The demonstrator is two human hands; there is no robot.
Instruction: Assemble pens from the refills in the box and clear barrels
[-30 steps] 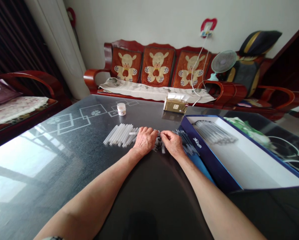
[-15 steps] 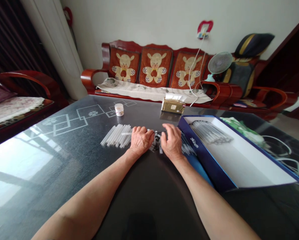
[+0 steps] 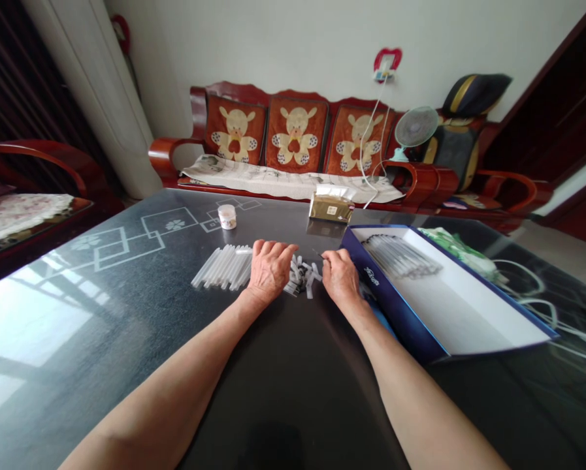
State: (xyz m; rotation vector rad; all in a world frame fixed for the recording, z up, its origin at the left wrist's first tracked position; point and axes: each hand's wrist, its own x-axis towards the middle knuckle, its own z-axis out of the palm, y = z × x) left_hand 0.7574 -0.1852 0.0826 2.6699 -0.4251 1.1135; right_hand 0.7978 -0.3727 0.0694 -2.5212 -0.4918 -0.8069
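My left hand (image 3: pixel 272 269) is closed around a whitish translucent tube (image 3: pixel 244 250), whose end sticks out on the left. Beside it lies a row of similar tubes (image 3: pixel 221 267). In my right hand (image 3: pixel 340 277), a thin dark stick (image 3: pixel 318 253) is pinched between thumb and forefinger, its tip pointing left. On the table between the two hands is a loose pile of small white and black pieces (image 3: pixel 300 277). The fingertips of my left hand are partly hidden from view.
A blue box with a white inside (image 3: pixel 473 320) stands at right, holding a row of clear tubes with dark ends (image 3: pixel 403 256). Behind are a small white tub (image 3: pixel 227 217) and a tissue pack (image 3: pixel 330 207). Green-white packaging (image 3: pixel 462 251) and white cords lie beyond the box.
My hands have moved apart; the dark stick that stretched between them is now only in my right hand. The view has shifted slightly to the right.
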